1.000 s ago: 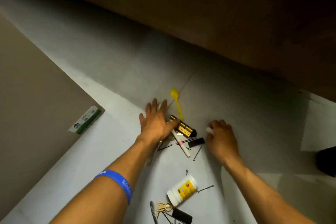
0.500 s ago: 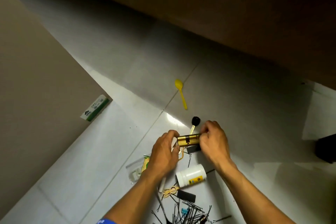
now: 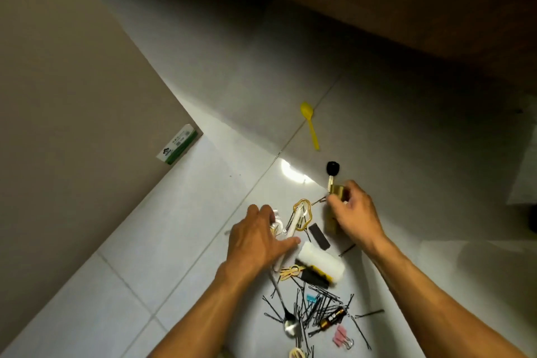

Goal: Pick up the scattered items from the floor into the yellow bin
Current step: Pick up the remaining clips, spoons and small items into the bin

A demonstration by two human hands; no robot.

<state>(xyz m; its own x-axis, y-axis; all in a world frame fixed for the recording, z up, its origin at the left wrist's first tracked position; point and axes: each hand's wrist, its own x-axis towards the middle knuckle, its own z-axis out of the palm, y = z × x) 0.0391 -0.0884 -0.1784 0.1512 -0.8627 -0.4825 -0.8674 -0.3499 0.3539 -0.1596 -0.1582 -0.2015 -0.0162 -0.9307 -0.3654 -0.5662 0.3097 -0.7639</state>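
Over white floor tiles (image 3: pixel 180 241), right hand (image 3: pixel 353 212) grips brass lock cylinder (image 3: pixel 337 192); left hand (image 3: pixel 258 237) reaches down, grasp unclear.

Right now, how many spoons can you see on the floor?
2. A yellow plastic spoon lies alone on the tiles beyond both hands. A metal spoon lies among the black hairpins near the bottom. Others could be hidden under the arms.

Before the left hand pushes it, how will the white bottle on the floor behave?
The white bottle lies on its side and looks cylindrical, so it would probably roll on the glossy floor. It looks like plastic, likely light. Rolling, it might disturb the hairpins nearby.
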